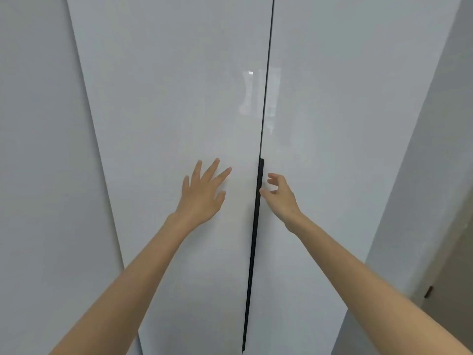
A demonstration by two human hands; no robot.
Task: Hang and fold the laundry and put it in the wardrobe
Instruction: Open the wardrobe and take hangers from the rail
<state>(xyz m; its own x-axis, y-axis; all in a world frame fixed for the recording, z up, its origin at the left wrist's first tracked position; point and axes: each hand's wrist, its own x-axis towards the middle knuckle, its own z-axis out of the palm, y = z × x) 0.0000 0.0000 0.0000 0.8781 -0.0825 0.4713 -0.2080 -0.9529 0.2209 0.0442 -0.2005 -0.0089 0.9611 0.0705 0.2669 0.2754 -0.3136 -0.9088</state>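
Observation:
A glossy white wardrobe fills the view, its two doors closed. The left door (166, 111) and the right door (345, 111) meet at a thin dark seam. A long black handle strip (257, 226) runs down that seam. My left hand (203, 193) lies flat on the left door with fingers spread, just left of the handle. My right hand (280, 194) hovers at the right side of the handle, fingers curled and apart, thumb tip close to the strip, holding nothing. No laundry is in view.
Another white panel (38, 175) stands to the left of the doors. On the right a grey wall (435, 175) runs down to a brownish door (450, 290) with a small dark hinge at the lower right.

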